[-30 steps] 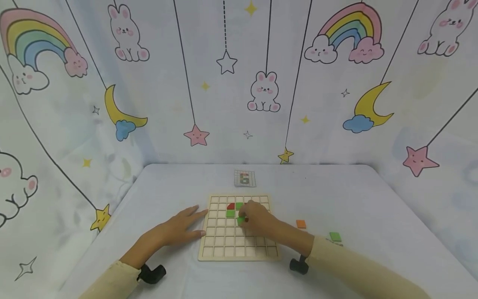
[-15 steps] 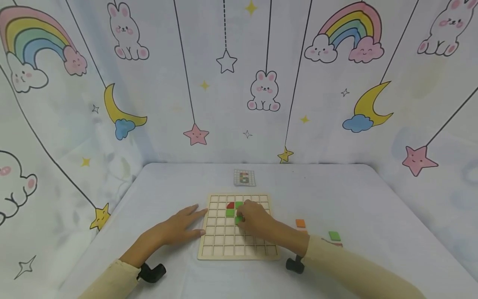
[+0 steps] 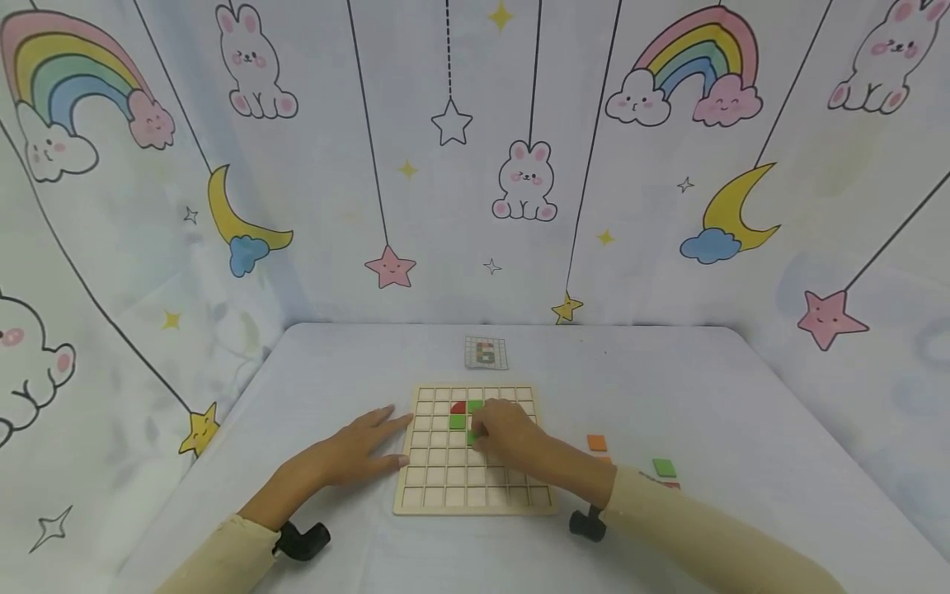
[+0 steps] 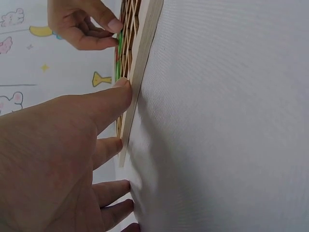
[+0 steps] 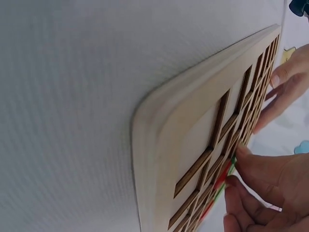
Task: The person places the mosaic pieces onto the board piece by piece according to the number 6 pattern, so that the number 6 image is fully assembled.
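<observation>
A wooden grid board lies flat on the table. My left hand rests along its left edge with fingers spread. In the left wrist view, the left thumb touches the board's rim. Over the board's middle, my right hand has thumb and fingers curled down to the cells. The right wrist view has a small red tile between that thumb and the fingertips, low at the grid, with green beside it. A rounded red tile and green tiles sit in nearby cells. The right hand covers some cells.
Behind the board lies a small pattern card with a gridded figure. To the right are loose orange tiles, a green tile and a red tile, partly behind the sleeve. A patterned cloth hangs behind.
My right hand has shifted slightly left and stays low over the same cells. The red piece visible by its fingers a second ago is now hidden in the head view. The left hand keeps still.
</observation>
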A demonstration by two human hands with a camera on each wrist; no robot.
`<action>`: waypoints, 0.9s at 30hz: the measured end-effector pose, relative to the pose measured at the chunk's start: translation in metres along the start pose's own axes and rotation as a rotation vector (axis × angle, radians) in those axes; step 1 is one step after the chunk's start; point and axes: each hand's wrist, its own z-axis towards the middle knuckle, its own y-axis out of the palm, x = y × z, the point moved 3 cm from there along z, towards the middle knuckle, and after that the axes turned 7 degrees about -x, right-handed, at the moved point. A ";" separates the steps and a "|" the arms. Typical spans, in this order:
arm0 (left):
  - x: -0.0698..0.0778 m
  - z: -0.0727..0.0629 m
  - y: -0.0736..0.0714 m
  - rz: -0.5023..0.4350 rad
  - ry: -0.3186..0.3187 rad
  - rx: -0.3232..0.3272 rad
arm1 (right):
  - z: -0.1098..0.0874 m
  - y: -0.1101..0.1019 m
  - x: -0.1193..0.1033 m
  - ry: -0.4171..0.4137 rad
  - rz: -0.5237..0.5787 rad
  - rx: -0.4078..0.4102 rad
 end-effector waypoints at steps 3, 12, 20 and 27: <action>-0.001 0.000 0.001 -0.005 -0.007 0.002 | -0.002 -0.001 0.005 -0.040 0.029 0.003; -0.003 0.001 0.001 0.005 0.004 0.009 | -0.023 -0.017 0.038 0.006 0.193 0.068; -0.003 -0.002 -0.001 -0.005 -0.017 -0.002 | -0.036 -0.030 0.078 0.134 0.225 0.113; 0.000 -0.002 0.000 -0.017 -0.020 0.002 | -0.067 -0.045 0.119 0.201 0.247 0.118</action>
